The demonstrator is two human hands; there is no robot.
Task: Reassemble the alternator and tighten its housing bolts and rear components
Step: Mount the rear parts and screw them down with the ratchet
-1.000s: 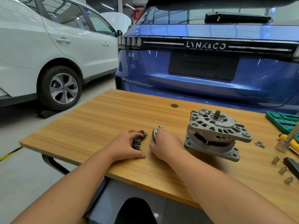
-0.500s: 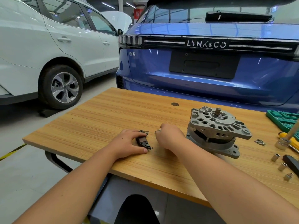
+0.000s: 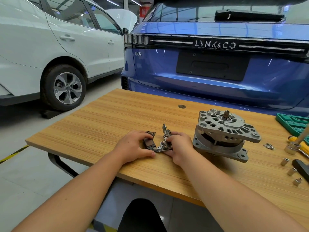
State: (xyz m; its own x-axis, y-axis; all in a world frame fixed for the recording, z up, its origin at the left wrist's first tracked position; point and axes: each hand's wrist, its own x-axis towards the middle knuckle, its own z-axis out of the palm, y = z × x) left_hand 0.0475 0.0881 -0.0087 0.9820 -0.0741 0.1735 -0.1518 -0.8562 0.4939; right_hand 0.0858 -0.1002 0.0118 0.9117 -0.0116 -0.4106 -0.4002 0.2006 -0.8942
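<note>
Both hands are on the curved rear piece (image 3: 158, 143) — a horseshoe-shaped plate with a black plastic section on its left side and bare metal with small terminals and a threaded stud sticking up on its right. It's lying flat on the wooden table (image 3: 103, 131), near the front edge. The left hand (image 3: 133, 148) is wrapped over the black end, thumb along the table and fingers curled over the top, so it's gripping that side. The right hand (image 3: 179, 148) pinches the metal end, fingertips pressed onto the plate.

The alternator (image 3: 224, 134) sits just to the right of the right hand, not touching it. It's cast grey aluminium, 2 housing halves stacked with a dark gap showing between them, slotted vents around the top, mounting ears sticking out, and the shaft with its bearing pointing up.

Further right: a little pile of screws (image 3: 269, 146), 3 loose sockets (image 3: 291, 171), a yellow-handled tool (image 3: 299, 146), and a green tool tray (image 3: 294, 123) at the table edge. Behind the table — a blue car (image 3: 217, 72) and a white car (image 3: 50, 47).
</note>
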